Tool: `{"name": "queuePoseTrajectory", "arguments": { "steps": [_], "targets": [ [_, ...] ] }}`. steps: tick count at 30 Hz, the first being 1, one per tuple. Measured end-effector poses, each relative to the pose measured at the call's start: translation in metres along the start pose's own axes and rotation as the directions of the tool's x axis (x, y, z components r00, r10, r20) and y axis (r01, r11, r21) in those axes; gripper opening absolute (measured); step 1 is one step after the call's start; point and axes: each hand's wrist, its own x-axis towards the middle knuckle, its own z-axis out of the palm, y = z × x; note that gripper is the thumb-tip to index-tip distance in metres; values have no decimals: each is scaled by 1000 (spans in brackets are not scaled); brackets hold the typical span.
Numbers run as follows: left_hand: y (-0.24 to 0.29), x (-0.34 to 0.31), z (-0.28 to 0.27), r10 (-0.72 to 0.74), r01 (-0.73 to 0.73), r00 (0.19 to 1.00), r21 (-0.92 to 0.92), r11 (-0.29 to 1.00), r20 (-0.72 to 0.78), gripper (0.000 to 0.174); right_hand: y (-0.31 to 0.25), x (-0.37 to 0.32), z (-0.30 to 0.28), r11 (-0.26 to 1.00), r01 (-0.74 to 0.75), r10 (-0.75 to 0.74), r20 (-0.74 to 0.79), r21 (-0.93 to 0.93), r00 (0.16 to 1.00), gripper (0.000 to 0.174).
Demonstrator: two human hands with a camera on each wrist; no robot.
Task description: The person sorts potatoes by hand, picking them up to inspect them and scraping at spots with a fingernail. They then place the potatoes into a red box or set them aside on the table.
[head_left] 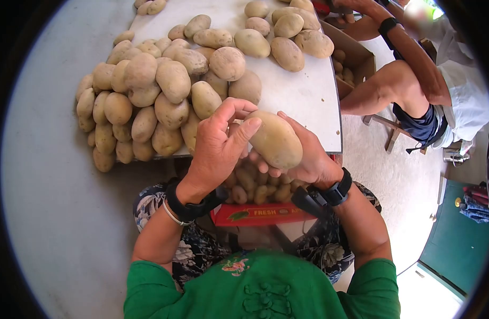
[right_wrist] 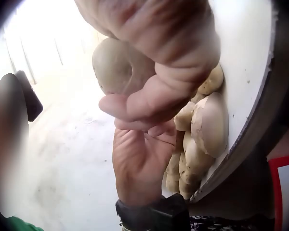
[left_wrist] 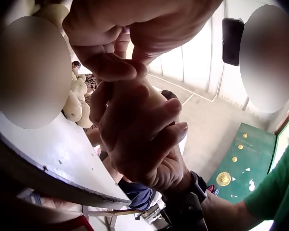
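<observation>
A large pale-brown potato (head_left: 276, 141) is held up in front of the chest between both hands. My right hand (head_left: 312, 157) grips it from the right side and below, its fingers curling under the potato. The left hand (head_left: 215, 146) is at the potato's left end, thumb and index finger curled against that end. In the right wrist view the potato (right_wrist: 118, 67) shows partly behind the right fingers (right_wrist: 154, 98). The left wrist view shows the fingers of both hands close together, with most of the potato hidden.
A big heap of potatoes (head_left: 143, 101) covers the near edge of the white table (head_left: 303, 101), with more potatoes (head_left: 287, 32) farther back. Below, between the knees, stands a red carton (head_left: 265, 213) holding potatoes. Another person (head_left: 414, 80) sits at the right beside a cardboard box (head_left: 361, 56) of potatoes.
</observation>
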Motion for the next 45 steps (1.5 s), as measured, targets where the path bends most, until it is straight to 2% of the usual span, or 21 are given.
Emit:
{"name": "queuePoseTrajectory", "arguments": {
  "steps": [5,8,12,15,17,18,20,21,23,24,27,29,30,32,33,35,37,39,42,43,45],
  "targets": [
    [-2,-1,-3,-10,10,1000,12,1000,-4,18,3,-3,4,998,-9,3,92,66,996,60],
    [-2,8,-8,144,-154,976,-53,987,-165,14,-3,-8,14,964,83,-90,-14,-254,996,57],
    [-3,17,-29,216,-255,934,-106,961,-285,15,-1,-16,26,929,31,-14,50,-369,999,54],
    [0,17,-36,268,-308,913,-90,947,-309,14,14,-15,31,768,-220,214,-83,-601,973,53],
    [1,18,-42,272,-309,909,-71,948,-317,14,44,-2,9,595,-140,215,-11,-792,976,52],
    [2,18,-42,279,-314,905,-61,947,-320,14,51,-2,6,595,-142,218,-12,-791,976,52],
    [4,17,-42,277,-313,903,-61,948,-330,13,59,-1,7,198,-370,419,-263,-908,869,55],
    [5,16,-42,276,-312,899,-57,948,-340,13,67,-1,-1,197,-368,417,-263,-909,870,55],
    [6,17,-46,286,-323,896,-58,945,-340,13,85,3,-17,-63,-266,378,-269,-962,886,64],
    [5,17,-46,290,-330,895,-63,942,-339,12,86,3,-19,-65,-266,380,-271,-962,885,64],
    [6,15,-47,262,-298,902,-55,953,-342,13,80,6,-17,-4,-346,115,-344,-938,932,69],
    [6,12,-47,277,-316,898,-60,947,-341,14,70,13,-12,246,-355,9,-364,-902,931,64],
    [5,13,-47,291,-333,894,-72,940,-340,15,70,16,-16,235,-346,-1,-356,-908,935,64],
    [6,14,-48,310,-345,884,-40,938,-350,16,78,19,-28,305,-100,-136,-148,-947,980,52],
    [7,13,-49,312,-337,881,-10,941,-356,17,81,17,-29,301,-93,-140,-141,-949,980,52],
    [8,15,-51,345,-374,852,2,927,-395,17,82,17,-26,524,-79,31,-74,-848,997,40],
    [4,17,-55,445,-412,763,177,894,-470,25,78,14,-12,486,-82,3,-92,-870,996,28],
    [6,16,-58,512,-423,729,289,859,-455,23,76,10,-7,302,-12,-24,-20,-953,1000,20],
    [9,12,-52,526,-263,825,682,683,-208,24,63,5,9,327,-55,-18,-64,-944,998,13],
    [8,14,-49,532,-270,822,681,680,-205,24,57,3,15,314,-113,-6,-122,-943,993,12],
    [4,16,-46,599,-373,800,810,453,33,29,55,7,12,348,-102,6,-107,-932,994,14]
  ]
}}
